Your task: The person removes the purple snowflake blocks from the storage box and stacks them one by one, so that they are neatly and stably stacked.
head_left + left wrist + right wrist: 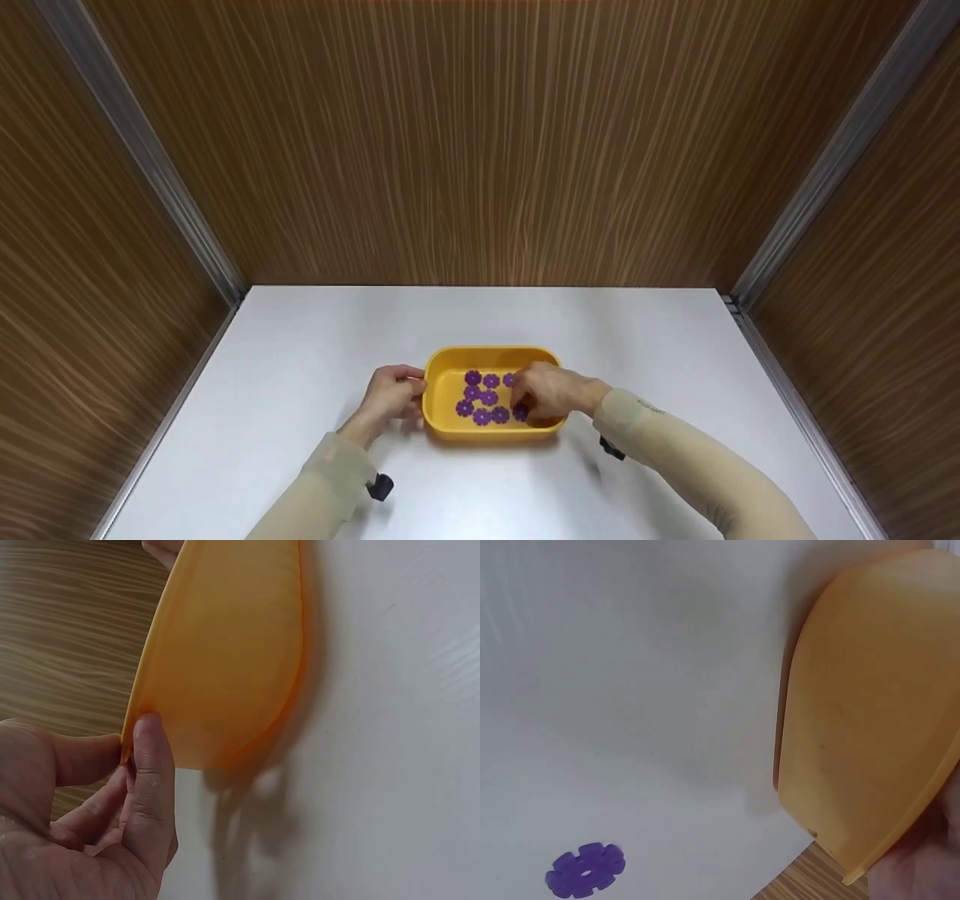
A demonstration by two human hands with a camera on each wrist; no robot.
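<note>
A yellow tray [491, 434] stands on the table with several purple notched discs [482, 416] lying flat on its floor. At the tray's left end, my left hand [394, 394] pinches the rim; the left wrist view shows thumb and finger on either side of the tray wall [225, 652]. My right hand [544, 390] reaches over the right end into the tray, fingers bent down among the discs. A darker purple disc [520, 412] shows right by those fingertips. Whether they hold it is hidden. The tray wall covers most of that hand in the right wrist view.
One more purple notched disc [586, 871] lies on the white table outside the tray, seen in the right wrist view. Wood-grain panels [480, 150] with grey metal corner strips [161, 161] enclose the white tabletop [337, 322] at the back and sides.
</note>
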